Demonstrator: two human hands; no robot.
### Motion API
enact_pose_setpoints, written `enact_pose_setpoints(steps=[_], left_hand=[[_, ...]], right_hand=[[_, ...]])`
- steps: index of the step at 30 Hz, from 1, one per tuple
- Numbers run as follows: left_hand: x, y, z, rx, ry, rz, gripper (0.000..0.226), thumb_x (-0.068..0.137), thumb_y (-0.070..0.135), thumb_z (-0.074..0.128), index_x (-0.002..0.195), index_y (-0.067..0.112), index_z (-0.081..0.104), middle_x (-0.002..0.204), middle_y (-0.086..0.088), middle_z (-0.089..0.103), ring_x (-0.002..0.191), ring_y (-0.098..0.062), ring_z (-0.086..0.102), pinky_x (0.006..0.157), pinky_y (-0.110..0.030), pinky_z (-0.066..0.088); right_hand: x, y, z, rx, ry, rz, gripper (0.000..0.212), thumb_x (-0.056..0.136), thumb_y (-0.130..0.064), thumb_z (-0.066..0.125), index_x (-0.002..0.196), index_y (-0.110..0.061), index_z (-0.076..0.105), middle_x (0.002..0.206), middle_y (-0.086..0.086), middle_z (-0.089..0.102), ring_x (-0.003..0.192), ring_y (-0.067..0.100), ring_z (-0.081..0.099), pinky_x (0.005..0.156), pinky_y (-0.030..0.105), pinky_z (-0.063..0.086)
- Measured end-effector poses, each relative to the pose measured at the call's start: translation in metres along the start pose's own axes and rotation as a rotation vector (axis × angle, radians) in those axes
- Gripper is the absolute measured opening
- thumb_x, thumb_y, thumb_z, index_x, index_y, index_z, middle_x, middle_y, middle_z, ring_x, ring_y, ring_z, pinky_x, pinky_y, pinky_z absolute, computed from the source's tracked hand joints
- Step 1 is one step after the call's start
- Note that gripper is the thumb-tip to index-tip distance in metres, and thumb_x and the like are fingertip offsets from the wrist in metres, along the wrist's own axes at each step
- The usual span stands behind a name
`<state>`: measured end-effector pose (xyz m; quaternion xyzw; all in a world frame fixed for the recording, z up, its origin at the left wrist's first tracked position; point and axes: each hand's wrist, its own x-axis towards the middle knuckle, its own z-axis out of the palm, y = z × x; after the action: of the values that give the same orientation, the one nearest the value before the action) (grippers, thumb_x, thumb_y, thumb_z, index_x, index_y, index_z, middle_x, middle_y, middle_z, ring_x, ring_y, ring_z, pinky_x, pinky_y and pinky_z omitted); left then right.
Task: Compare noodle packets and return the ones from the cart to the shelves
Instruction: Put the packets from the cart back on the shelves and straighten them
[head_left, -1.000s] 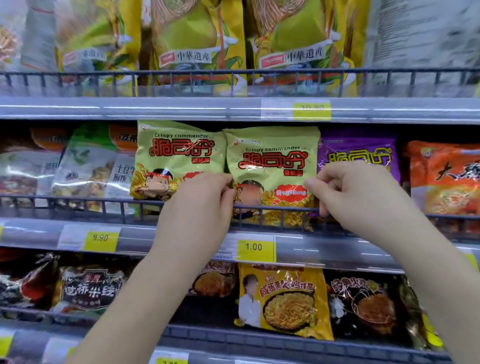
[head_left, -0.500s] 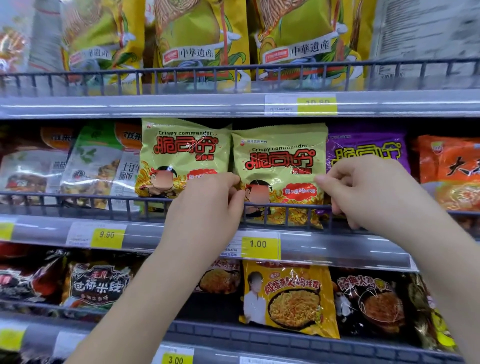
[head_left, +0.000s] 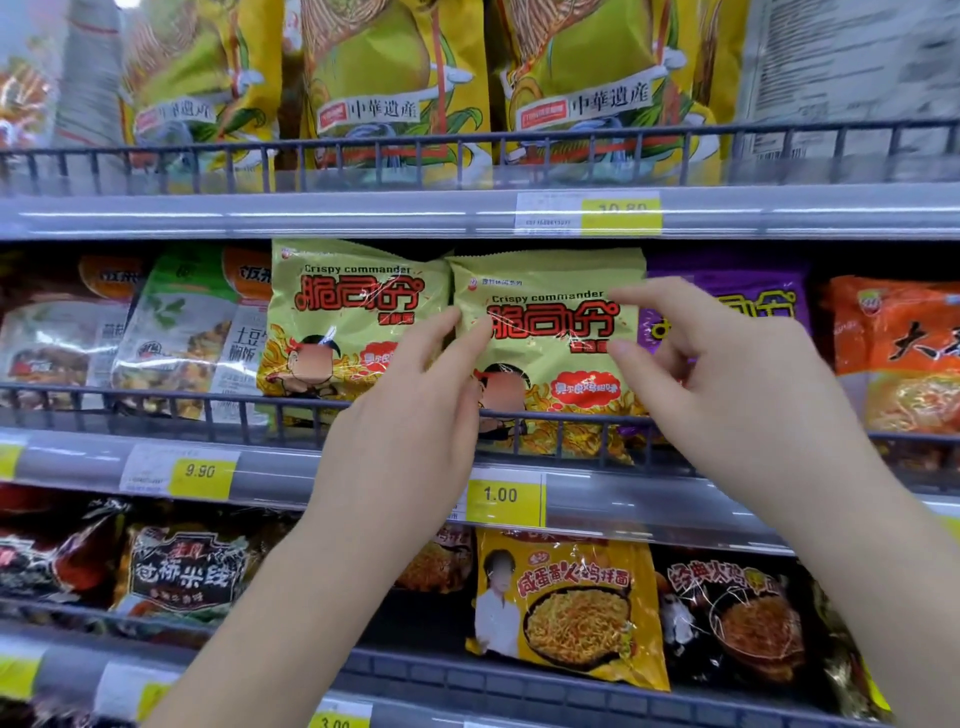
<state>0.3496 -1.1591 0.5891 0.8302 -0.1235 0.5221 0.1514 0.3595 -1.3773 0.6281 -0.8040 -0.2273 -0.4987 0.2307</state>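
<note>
- Head view is showing a person standing close to the noodle shelves, both bare arms reaching up to the middle shelf (head_left: 311, 467).
- A green noodle packet (head_left: 550, 358) is standing upright on that shelf, its lower part sitting behind the wire rail (head_left: 208, 408).
- The left hand (head_left: 410, 415) is coming in from 7 o'clock and pinching the packet's left edge between thumb and forefinger.
- The right hand (head_left: 727, 395) is reaching in from 4 o'clock, its thumb and forefinger curving in a narrow gap over the packet's right side; I cannot tell whether they are gripping it.
- A matching green packet (head_left: 353, 312) is leaning just beside it at 9 o'clock, the two overlapping at the top corner.
- A purple packet (head_left: 737, 306) is sitting just beside it at 3 o'clock, partly behind the right hand.
- A yellow price tag (head_left: 501, 496) reading 1.00 is showing at 6 o'clock on the shelf edge.
- Tall yellow bags (head_left: 395, 88) are standing on the shelf at 12 o'clock.
</note>
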Motion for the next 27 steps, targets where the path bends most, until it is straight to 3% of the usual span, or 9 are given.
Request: enact_pose_setpoints(steps=[3, 8, 10, 12, 15, 19, 21, 24, 27], left_hand=[[0.003, 0.002, 0.004, 0.012, -0.014, -0.022, 0.050, 0.109, 0.028, 0.045, 0.159, 0.029, 0.043, 0.168, 0.013, 0.032, 0.133, -0.019, 0.057, 0.090, -0.042, 0.058], [0.008, 0.005, 0.010, 0.056, -0.021, -0.053, 0.053, 0.109, 0.033, 0.041, 0.161, 0.024, 0.039, 0.171, 0.016, 0.024, 0.134, -0.018, 0.057, 0.091, -0.038, 0.055], [0.005, 0.006, 0.010, 0.053, -0.010, -0.055, 0.055, 0.108, 0.038, 0.040, 0.161, 0.025, 0.038, 0.171, 0.017, 0.023, 0.124, -0.014, 0.060, 0.089, -0.038, 0.055], [-0.002, 0.004, 0.004, 0.031, 0.018, -0.042, 0.054, 0.106, 0.042, 0.040, 0.158, 0.026, 0.044, 0.167, 0.017, 0.030, 0.087, -0.008, 0.060, 0.078, -0.034, 0.054], [-0.021, -0.008, -0.012, 0.027, 0.139, -0.007, 0.043, 0.103, 0.041, 0.045, 0.140, 0.026, 0.062, 0.146, 0.011, 0.052, 0.062, -0.006, 0.056, 0.068, -0.031, 0.054], [-0.037, -0.047, -0.045, 0.089, 0.293, -0.063, 0.017, 0.101, 0.025, 0.067, 0.117, 0.028, 0.070, 0.085, 0.017, 0.054, 0.079, -0.006, 0.056, 0.077, -0.004, 0.038], [-0.036, -0.076, -0.060, 0.108, 0.296, -0.178, 0.014, 0.097, 0.028, 0.070, 0.110, 0.034, 0.069, 0.079, 0.017, 0.055, 0.086, 0.001, 0.057, 0.070, -0.007, 0.037], [-0.031, -0.114, -0.073, 0.072, 0.236, -0.307, 0.007, 0.092, 0.043, 0.070, 0.098, 0.040, 0.067, 0.086, 0.020, 0.065, 0.080, 0.004, 0.060, 0.070, -0.033, 0.049], [-0.022, -0.137, -0.078, -0.060, 0.153, -0.331, 0.010, 0.089, 0.048, 0.071, 0.092, 0.039, 0.068, 0.083, 0.028, 0.069, 0.081, 0.005, 0.063, 0.070, -0.030, 0.052]], right_hand=[[0.000, 0.000, 0.002, -0.081, -0.078, 0.008, 0.043, 0.099, -0.048, 0.049, 0.141, -0.047, 0.051, 0.054, -0.007, 0.059, 0.063, 0.020, 0.060, 0.059, 0.037, 0.055], [-0.001, 0.007, 0.005, -0.133, -0.119, 0.018, 0.049, 0.099, -0.051, 0.041, 0.147, -0.046, 0.047, 0.058, -0.004, 0.060, 0.067, 0.024, 0.058, 0.057, 0.037, 0.053], [-0.003, 0.009, 0.006, -0.138, -0.083, -0.016, 0.051, 0.097, -0.052, 0.041, 0.147, -0.042, 0.048, 0.053, -0.004, 0.056, 0.058, 0.024, 0.056, 0.052, 0.036, 0.052], [-0.006, 0.011, 0.008, -0.115, -0.028, -0.049, 0.050, 0.097, -0.050, 0.044, 0.145, -0.040, 0.052, 0.047, -0.006, 0.051, 0.049, 0.022, 0.053, 0.048, 0.034, 0.051], [-0.014, 0.007, 0.009, 0.009, 0.048, -0.096, 0.042, 0.100, -0.048, 0.051, 0.140, -0.040, 0.058, 0.041, -0.009, 0.042, 0.040, 0.008, 0.045, 0.047, 0.029, 0.046], [-0.021, -0.015, 0.020, 0.145, -0.012, -0.113, 0.039, 0.094, -0.054, 0.051, 0.129, -0.044, 0.062, 0.066, -0.020, 0.059, 0.061, 0.014, 0.056, 0.055, 0.027, 0.039], [-0.020, -0.029, 0.030, 0.188, -0.043, -0.122, 0.032, 0.092, -0.052, 0.054, 0.120, -0.041, 0.066, 0.067, -0.021, 0.059, 0.058, 0.009, 0.055, 0.054, 0.026, 0.038], [-0.019, -0.054, 0.045, 0.201, -0.063, -0.120, 0.019, 0.092, -0.051, 0.060, 0.104, -0.040, 0.069, 0.069, -0.021, 0.061, 0.059, 0.003, 0.058, 0.054, 0.026, 0.041], [-0.015, -0.080, 0.062, 0.228, -0.057, -0.065, 0.016, 0.090, -0.051, 0.064, 0.099, -0.040, 0.070, 0.080, -0.022, 0.064, 0.067, 0.000, 0.061, 0.053, 0.026, 0.043]])
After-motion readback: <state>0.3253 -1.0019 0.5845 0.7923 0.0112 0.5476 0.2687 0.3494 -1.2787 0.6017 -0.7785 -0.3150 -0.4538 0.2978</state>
